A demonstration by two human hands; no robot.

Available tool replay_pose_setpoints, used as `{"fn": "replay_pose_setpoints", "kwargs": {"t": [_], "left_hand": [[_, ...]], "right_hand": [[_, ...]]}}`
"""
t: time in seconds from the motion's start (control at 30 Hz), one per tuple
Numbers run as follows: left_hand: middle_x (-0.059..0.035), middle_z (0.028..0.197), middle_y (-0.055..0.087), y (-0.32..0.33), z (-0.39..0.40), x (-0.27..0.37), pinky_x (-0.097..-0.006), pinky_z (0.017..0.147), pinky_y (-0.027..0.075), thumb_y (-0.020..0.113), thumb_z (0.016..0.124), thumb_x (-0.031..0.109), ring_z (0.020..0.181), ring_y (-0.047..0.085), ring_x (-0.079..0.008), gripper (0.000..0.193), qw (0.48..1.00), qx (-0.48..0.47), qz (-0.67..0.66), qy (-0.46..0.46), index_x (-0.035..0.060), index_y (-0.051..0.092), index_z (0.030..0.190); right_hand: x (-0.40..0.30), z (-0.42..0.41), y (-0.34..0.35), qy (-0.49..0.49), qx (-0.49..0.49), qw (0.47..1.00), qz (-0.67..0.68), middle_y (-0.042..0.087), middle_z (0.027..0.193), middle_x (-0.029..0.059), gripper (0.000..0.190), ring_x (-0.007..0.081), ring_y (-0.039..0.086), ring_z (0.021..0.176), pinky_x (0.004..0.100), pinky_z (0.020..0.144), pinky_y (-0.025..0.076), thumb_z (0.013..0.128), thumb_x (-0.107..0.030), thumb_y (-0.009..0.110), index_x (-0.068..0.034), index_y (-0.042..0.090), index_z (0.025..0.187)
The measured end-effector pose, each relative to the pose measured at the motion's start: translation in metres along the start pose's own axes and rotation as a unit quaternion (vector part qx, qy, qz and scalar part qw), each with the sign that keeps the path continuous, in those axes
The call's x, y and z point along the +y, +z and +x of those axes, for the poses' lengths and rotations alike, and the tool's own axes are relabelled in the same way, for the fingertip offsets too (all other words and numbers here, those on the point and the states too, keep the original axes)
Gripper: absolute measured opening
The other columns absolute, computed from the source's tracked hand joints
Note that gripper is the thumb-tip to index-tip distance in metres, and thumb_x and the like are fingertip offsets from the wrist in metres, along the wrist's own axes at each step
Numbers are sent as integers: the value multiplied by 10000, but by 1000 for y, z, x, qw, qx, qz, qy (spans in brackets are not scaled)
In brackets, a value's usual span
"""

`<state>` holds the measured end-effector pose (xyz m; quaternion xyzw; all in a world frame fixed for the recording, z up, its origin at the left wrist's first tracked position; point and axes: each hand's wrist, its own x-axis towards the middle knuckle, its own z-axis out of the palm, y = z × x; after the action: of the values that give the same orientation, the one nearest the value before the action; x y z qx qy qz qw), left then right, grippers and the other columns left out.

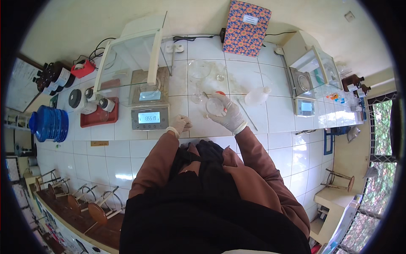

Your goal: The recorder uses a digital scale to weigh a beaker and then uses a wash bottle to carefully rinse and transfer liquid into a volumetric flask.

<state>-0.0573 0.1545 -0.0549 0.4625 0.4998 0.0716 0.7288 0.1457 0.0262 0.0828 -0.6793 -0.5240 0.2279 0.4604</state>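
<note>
My right hand (231, 116), in a pale glove, grips a clear round vessel (214, 107) with its open mouth turned up towards me. Something red (219, 93) shows just behind those fingers. My left hand (180, 123), also gloved, rests curled at the bench's front edge, with nothing visible in it. Beside it stands an analytical balance (135, 118) with a lit display and a glass draft shield. A clear glass flask (198, 96) is left of the held vessel. To the right lie a thin rod (248, 115) and a translucent plastic bottle (257, 96).
Farther back are a large glass dish (199, 69) and a small glass piece (220, 77). A red tray (84, 122) holds white jars (106, 104). A second balance (305, 107) stands right. A patterned folder (247, 31) leans on the wall; a blue water jug (50, 123) is far left.
</note>
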Motion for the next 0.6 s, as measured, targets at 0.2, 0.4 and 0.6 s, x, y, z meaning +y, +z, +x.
{"fn": "replay_pose_setpoints", "kwargs": {"t": [0.2,0.4,0.6], "left_hand": [[-116,825,671,7,34,-11,-297,586,550,600,882,171,688,677,-190,194,999,29,45,-1,5,560,973],[-123,805,663,12,46,-16,-303,555,547,595,892,184,669,669,-200,212,995,79,57,-20,21,531,1012],[-108,805,664,18,44,-18,-303,550,544,590,897,181,663,667,-191,189,993,100,61,8,27,532,989]], "right_hand": [[4,-3,-12,-37,23,998,45,622,1160,103,637,226,599,1075,339,913,471,703,-131,798,-77,520,1274],[-2,-5,-21,-18,4,999,37,615,1168,103,636,227,589,1094,339,929,465,710,-125,790,-75,515,1280],[0,0,-24,-46,-31,998,3,622,1163,104,652,228,605,1075,334,915,477,706,-179,800,-73,513,1282]]}}
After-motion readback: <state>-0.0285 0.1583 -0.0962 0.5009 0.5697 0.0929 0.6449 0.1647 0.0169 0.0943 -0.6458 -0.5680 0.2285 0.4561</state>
